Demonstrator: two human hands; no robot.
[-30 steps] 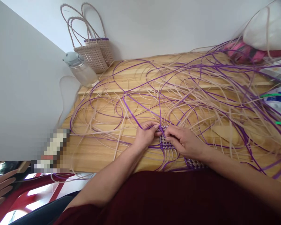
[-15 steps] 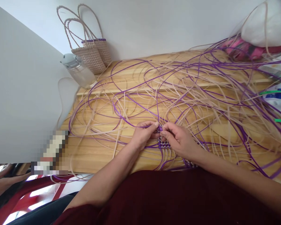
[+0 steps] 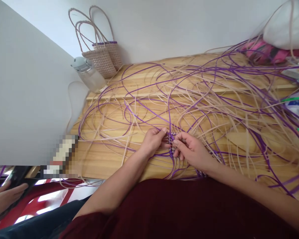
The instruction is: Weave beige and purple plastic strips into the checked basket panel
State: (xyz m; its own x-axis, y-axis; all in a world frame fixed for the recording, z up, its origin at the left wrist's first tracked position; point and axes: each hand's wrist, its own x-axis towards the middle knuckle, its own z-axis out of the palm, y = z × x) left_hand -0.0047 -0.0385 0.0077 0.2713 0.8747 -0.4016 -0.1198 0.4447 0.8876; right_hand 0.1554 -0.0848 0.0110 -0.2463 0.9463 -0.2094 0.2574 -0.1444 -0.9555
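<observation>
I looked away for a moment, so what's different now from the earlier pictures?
The right hand's grip has edged left, toward the left hand's grip, and less of the woven piece shows. The purple strip near the left hand slants less steeply. At lower left, another person's hand has shifted right. Both hands remain at the woven piece; the water bottle and woven handbags stayed put.

- Woven piece (image 3: 171, 153): partly covered by the right hand (image 3: 193, 151); its weave there is too small to trace.
- Flat object (image 3: 62, 152) at the bench's (image 3: 93, 169) left edge: blurred into blocks.
- Co-worker's hand (image 3: 8, 198): cut off at left.
- White bundle (image 3: 279, 30): cut off at right.
- Rear basket (image 3: 114, 54): partly behind the front basket (image 3: 101, 61).
</observation>
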